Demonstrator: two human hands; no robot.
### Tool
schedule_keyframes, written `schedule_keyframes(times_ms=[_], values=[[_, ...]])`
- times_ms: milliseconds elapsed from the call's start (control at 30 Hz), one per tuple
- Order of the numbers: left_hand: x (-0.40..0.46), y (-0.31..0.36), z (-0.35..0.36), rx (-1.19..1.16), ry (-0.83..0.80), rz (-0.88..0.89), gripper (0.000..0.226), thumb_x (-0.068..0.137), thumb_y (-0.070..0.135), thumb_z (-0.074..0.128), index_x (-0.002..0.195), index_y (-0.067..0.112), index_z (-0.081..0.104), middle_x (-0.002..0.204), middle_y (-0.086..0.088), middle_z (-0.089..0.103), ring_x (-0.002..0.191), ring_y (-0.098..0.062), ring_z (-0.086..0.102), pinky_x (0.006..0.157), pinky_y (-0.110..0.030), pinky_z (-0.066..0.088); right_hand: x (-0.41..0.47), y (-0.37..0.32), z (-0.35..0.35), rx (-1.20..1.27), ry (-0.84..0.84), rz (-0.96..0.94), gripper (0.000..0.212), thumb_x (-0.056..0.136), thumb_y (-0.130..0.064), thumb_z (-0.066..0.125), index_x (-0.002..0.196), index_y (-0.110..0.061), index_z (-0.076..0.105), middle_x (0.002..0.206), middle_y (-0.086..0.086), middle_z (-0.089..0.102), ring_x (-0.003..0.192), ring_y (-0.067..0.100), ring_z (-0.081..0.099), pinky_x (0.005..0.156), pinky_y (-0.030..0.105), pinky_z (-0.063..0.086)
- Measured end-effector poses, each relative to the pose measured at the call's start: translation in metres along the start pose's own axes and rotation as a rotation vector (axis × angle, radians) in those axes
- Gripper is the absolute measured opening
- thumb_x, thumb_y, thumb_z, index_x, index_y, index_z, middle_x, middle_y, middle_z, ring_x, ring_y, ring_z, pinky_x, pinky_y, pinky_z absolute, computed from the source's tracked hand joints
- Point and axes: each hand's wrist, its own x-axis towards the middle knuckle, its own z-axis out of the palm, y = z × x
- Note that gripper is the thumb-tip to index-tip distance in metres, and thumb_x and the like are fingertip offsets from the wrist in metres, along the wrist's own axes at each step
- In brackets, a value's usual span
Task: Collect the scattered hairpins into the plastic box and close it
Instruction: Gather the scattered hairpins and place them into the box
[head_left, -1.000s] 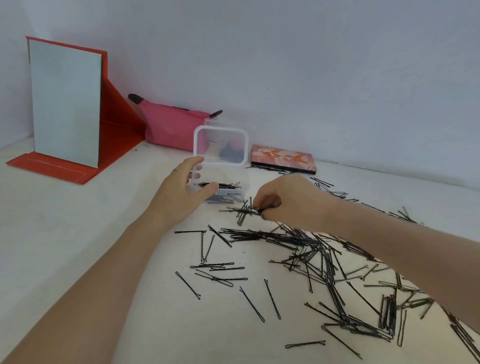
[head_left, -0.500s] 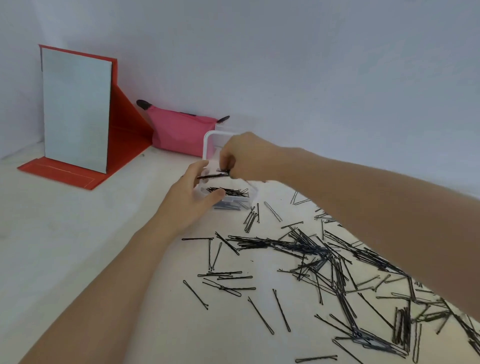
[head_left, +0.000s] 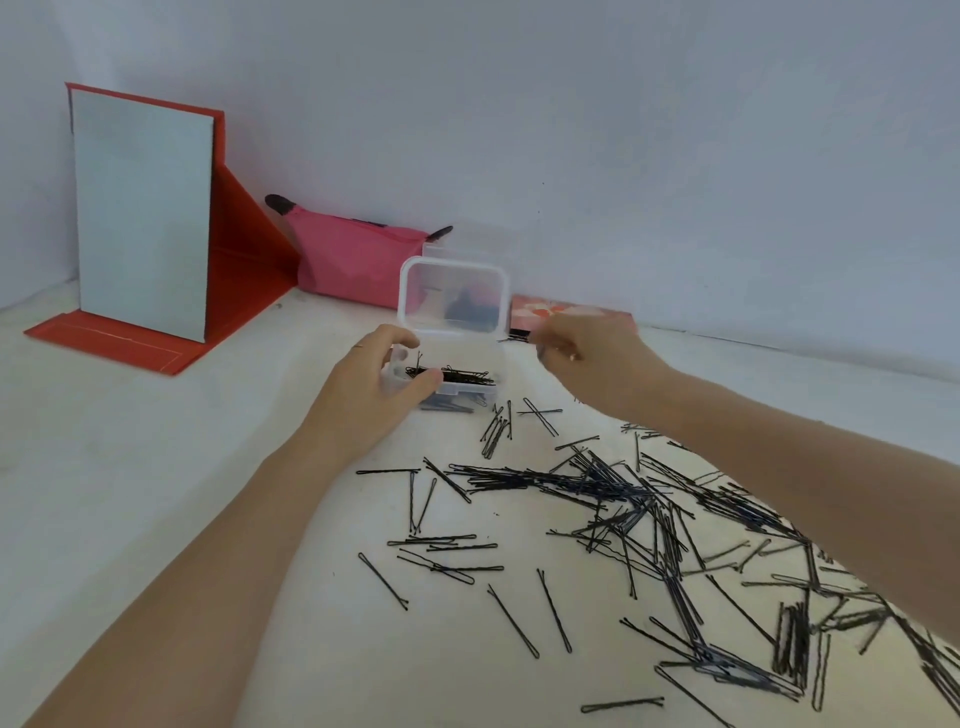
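Observation:
A small clear plastic box (head_left: 496, 364) stands on the white table with its lid (head_left: 453, 297) hinged up. Several black hairpins lie inside it (head_left: 452, 375). My left hand (head_left: 374, 395) grips the box's left front corner between thumb and fingers. My right hand (head_left: 587, 358) hovers just right of the box, fingers loosely curled, holding nothing that I can see. A large scatter of black hairpins (head_left: 623, 519) covers the table in front and to the right, partly under my right forearm.
A red folding stand mirror (head_left: 140, 218) stands at the back left. A pink pouch (head_left: 353, 260) lies against the wall behind the box. A flat patterned case (head_left: 571, 312) sits behind my right hand. Bare table stretches to the left.
My right hand picked hairpins off the table, carried them over the box, and has now drawn back to the right without them. My left hand kept hold of the box.

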Motion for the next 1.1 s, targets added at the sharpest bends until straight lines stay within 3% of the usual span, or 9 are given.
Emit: schedule_keyframes(times_ms=[133,233,333,467,600,767,867,1000,1100], values=[[0.002,-0.003,0.001,0.034,0.053,0.055,0.025,0.085,0.04,0.068,0.105,0.03,0.056,0.11,0.017,0.055,0.103,-0.002,0.048,0.087,-0.022,0.035,-0.037,0.011,0.023,-0.086,-0.308,-0.017,0.035,0.102,-0.031,0.04,0.133,-0.022,0.054,0.124,-0.005,0.055,0.11,0.022,0.061,0.086,0.029,0.051],[0.004,-0.007,0.003,0.09,0.075,0.069,0.016,0.085,0.04,0.068,0.092,0.027,0.061,0.117,0.016,0.052,0.107,-0.001,0.048,0.089,-0.02,0.032,-0.059,0.004,0.033,-0.124,-0.3,-0.142,0.033,0.1,-0.025,0.042,0.128,-0.017,0.058,0.138,-0.004,0.052,0.128,0.016,0.046,0.106,0.029,0.038],[0.005,-0.009,0.004,0.119,0.09,0.082,0.018,0.083,0.042,0.07,0.087,0.027,0.061,0.121,0.012,0.053,0.111,-0.002,0.049,0.091,-0.02,0.032,-0.062,-0.002,0.03,-0.054,-0.25,-0.217,0.031,0.098,-0.021,0.047,0.124,-0.02,0.064,0.13,-0.009,0.06,0.117,0.008,0.053,0.103,0.025,0.04],[0.006,-0.012,0.005,0.149,0.099,0.098,0.032,0.082,0.049,0.067,0.105,0.026,0.064,0.118,0.012,0.052,0.106,-0.005,0.053,0.093,-0.027,0.042,-0.043,-0.003,0.026,-0.056,-0.22,-0.179,0.027,0.096,-0.025,0.044,0.11,-0.02,0.066,0.112,-0.004,0.068,0.104,0.018,0.06,0.093,0.034,0.048],[0.004,-0.012,0.008,0.187,0.046,0.061,0.031,0.086,0.052,0.059,0.105,0.029,0.068,0.12,0.01,0.042,0.105,-0.01,0.055,0.098,-0.036,0.045,-0.04,-0.005,0.036,-0.023,-0.348,-0.147,0.038,0.099,-0.03,0.042,0.135,-0.025,0.053,0.14,-0.005,0.054,0.129,0.016,0.047,0.109,0.027,0.035],[0.006,-0.011,0.01,0.268,0.058,0.087,0.044,0.08,0.065,0.041,0.084,0.029,0.066,0.112,0.007,0.038,0.095,-0.011,0.055,0.09,-0.04,0.049,-0.053,-0.015,0.045,0.004,-0.27,-0.355,0.029,0.097,-0.023,0.048,0.12,-0.019,0.066,0.128,-0.009,0.06,0.119,0.009,0.052,0.105,0.028,0.039],[0.005,-0.013,0.011,0.268,0.06,0.108,0.047,0.082,0.066,0.04,0.099,0.029,0.064,0.113,0.008,0.038,0.095,-0.012,0.056,0.088,-0.041,0.051,-0.047,-0.016,0.046,0.025,-0.218,-0.338,0.033,0.098,-0.027,0.047,0.127,-0.023,0.061,0.134,-0.011,0.057,0.125,0.006,0.047,0.108,0.023,0.034],[0.005,-0.014,0.011,0.306,0.071,0.113,0.055,0.081,0.068,0.039,0.11,0.027,0.062,0.113,0.01,0.039,0.093,-0.013,0.06,0.084,-0.04,0.053,-0.043,-0.026,0.052,-0.046,-0.333,-0.384,0.043,0.103,-0.029,0.039,0.145,-0.025,0.043,0.154,-0.008,0.035,0.142,0.007,0.025,0.111,0.012,0.01],[0.006,-0.013,0.011,0.342,0.088,0.12,0.051,0.081,0.067,0.038,0.088,0.025,0.065,0.109,0.008,0.039,0.085,-0.015,0.055,0.08,-0.037,0.051,-0.047,-0.027,0.058,-0.104,-0.303,-0.451,0.038,0.101,-0.026,0.041,0.135,-0.02,0.056,0.142,-0.002,0.05,0.13,0.015,0.042,0.112,0.025,0.028]])
